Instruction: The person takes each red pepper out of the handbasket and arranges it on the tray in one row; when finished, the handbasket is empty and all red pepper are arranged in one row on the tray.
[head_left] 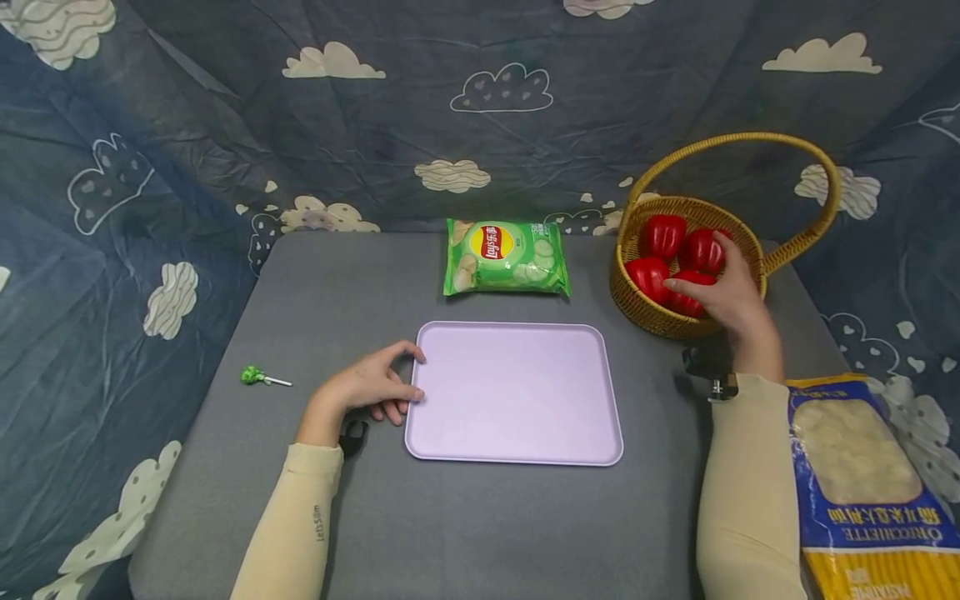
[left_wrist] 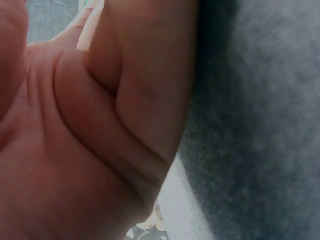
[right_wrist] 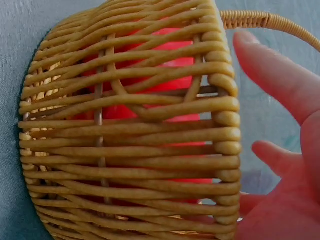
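Note:
My left hand (head_left: pixel 371 383) rests at the left edge of a lilac tray (head_left: pixel 517 392), two fingertips touching its rim and the other fingers bent beneath. Its palm fills most of the left wrist view, where those fingertips are hidden. Over at the right, my right hand (head_left: pixel 723 292) reaches into a wicker basket (right_wrist: pixel 135 125) with thumb and fingers spread over the red bell peppers (head_left: pixel 665 237). They lie around the nearest pepper (head_left: pixel 688 293); whether they press on it I cannot tell. In the right wrist view the thumb and fingers show beyond the basket's rim, apart from each other.
A green bag of Lay's chips (head_left: pixel 510 258) lies behind the tray. On the left is a green-wrapped lollipop (head_left: pixel 255 375). A blue and yellow orecchiette bag (head_left: pixel 862 483) lies beside the right forearm. The basket's tall handle (head_left: pixel 750 137) arches up near the cloud-patterned cloth (head_left: pixel 412 125).

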